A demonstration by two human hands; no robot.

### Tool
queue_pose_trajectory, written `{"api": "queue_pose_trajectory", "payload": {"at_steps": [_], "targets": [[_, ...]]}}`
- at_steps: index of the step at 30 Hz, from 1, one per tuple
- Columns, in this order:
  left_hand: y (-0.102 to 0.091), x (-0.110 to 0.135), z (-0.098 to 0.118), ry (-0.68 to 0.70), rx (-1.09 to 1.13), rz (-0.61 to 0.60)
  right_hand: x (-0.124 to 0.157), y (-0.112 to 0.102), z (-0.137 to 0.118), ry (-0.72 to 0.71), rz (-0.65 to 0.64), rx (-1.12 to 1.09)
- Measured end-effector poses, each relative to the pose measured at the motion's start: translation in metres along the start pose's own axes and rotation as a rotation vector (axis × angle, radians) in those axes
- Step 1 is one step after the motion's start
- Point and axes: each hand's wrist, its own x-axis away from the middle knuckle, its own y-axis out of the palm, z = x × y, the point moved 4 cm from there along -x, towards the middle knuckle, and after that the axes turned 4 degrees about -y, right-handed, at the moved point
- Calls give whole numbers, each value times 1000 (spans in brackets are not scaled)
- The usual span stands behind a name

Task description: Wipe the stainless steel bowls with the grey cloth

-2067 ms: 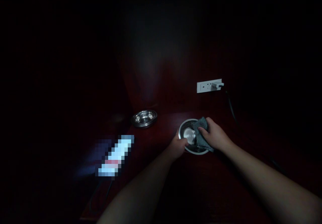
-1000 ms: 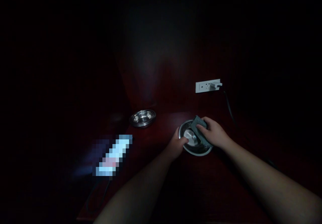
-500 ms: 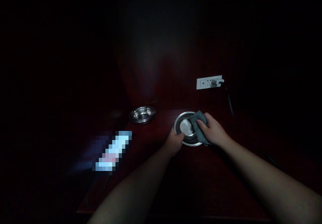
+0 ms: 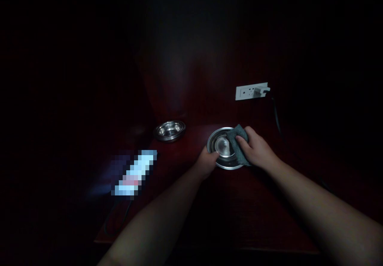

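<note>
In a dark room, a shiny steel bowl (image 4: 220,146) sits on a dark red wooden table (image 4: 257,210). My left hand (image 4: 206,163) grips the bowl's near left rim with closed fingers. My right hand (image 4: 255,150) presses a grey cloth (image 4: 238,144) into the right side of the bowl, fingers curled on the cloth.
A second steel bowl (image 4: 169,130) rests to the left near the wall. A bright lit screen (image 4: 134,175) lies at the table's left with a cable below it. A white wall socket (image 4: 250,91) holds a plug, its black cord (image 4: 277,118) running down to the right.
The cloth has shifted around inside the bowl under my right hand, and the bowl has been tilted and turned by my left. The view has drifted slightly.
</note>
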Motion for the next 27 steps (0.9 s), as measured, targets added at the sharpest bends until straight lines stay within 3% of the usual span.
{"api": "queue_pose_trajectory", "payload": {"at_steps": [10,19,24,27], "targets": [[-1,3,-5,-236,42,23,-1,4,5,69,-14,-45],[14,14,10,-254,283,-226,2,27,28,278,-56,-329],[14,19,13,-248,312,-294,2,27,25,277,-67,-371],[15,18,9,-226,287,-334,1,21,18,207,-72,-230]]}}
